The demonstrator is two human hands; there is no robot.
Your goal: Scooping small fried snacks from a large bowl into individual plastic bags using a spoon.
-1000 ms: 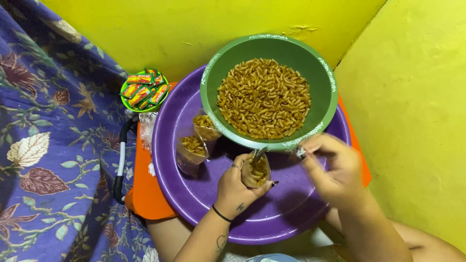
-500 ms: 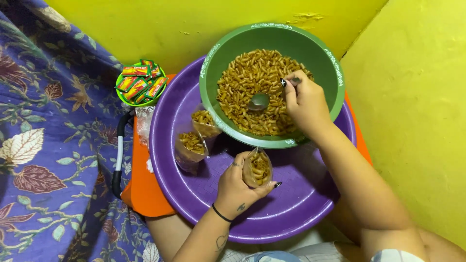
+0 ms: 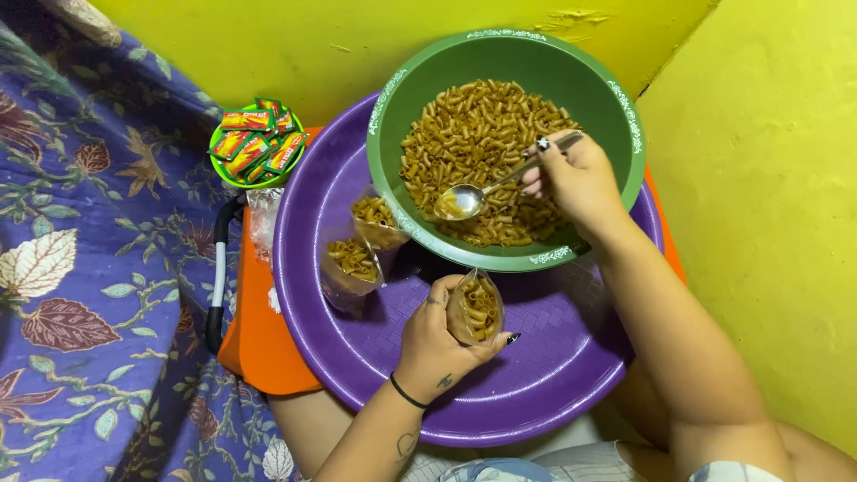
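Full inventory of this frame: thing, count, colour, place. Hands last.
green bowl: 1, green with pale rim pattern, upper centre, resting on the purple basin
macaroni: one heap, brown, inside the green bowl
spoon: 1, metal, in the bowl, some macaroni in it
purple basin: 1, purple, centre, on the orange surface
filled bags: 2, clear, macaroni inside, left part of the basin
small bowl: 1, green, left of the basin, holds red and green sachets
orange surface: 1, under the basin
floral cloth: 1, purple, left side
walls: yellow, back and right
left hand: holds an open clear bag of macaroni over the basin
right hand: grips the spoon handle
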